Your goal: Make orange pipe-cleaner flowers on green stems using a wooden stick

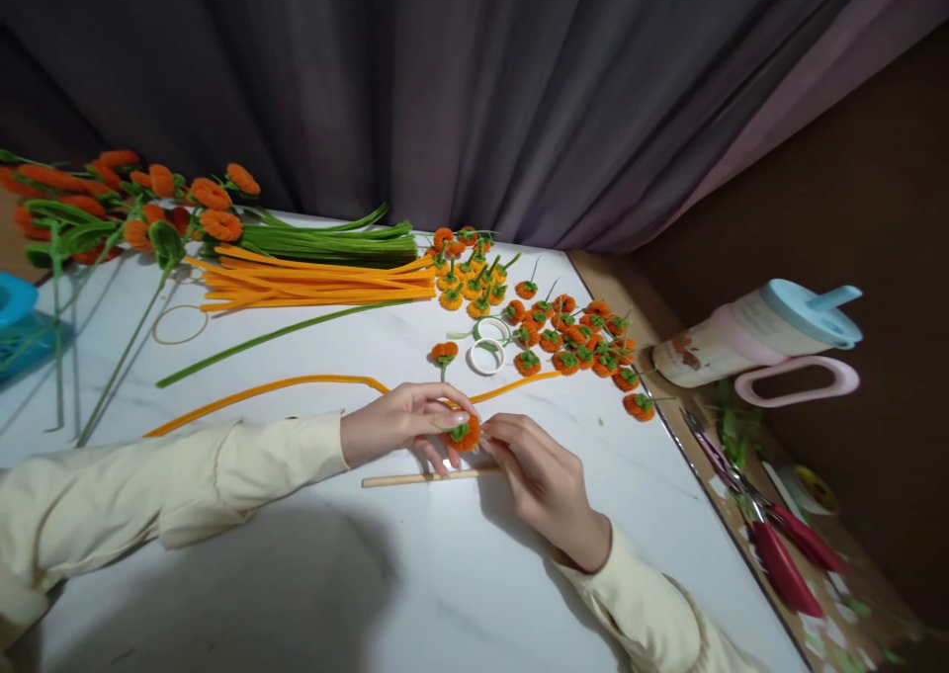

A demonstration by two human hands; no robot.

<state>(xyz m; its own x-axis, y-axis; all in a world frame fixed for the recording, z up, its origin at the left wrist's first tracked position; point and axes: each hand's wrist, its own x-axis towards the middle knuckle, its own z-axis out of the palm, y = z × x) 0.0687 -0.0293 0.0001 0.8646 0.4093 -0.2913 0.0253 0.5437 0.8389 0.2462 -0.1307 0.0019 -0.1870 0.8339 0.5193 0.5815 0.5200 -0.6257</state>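
1 orange chenille ball [467, 437], ribbed, green-capped, at centre, clamped in the left hand [404, 419]; right hand [543, 480] at its right edge, grip I cannot tell. Nearer: 1 smooth wooden stick [404, 479], right end hidden. Far left: fuzzy orange flowers [51, 178], cut off.

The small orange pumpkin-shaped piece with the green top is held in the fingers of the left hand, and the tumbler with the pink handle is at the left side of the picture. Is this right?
Not quite: in the head view, the tumbler is at the right side, not the left. The rest stands.
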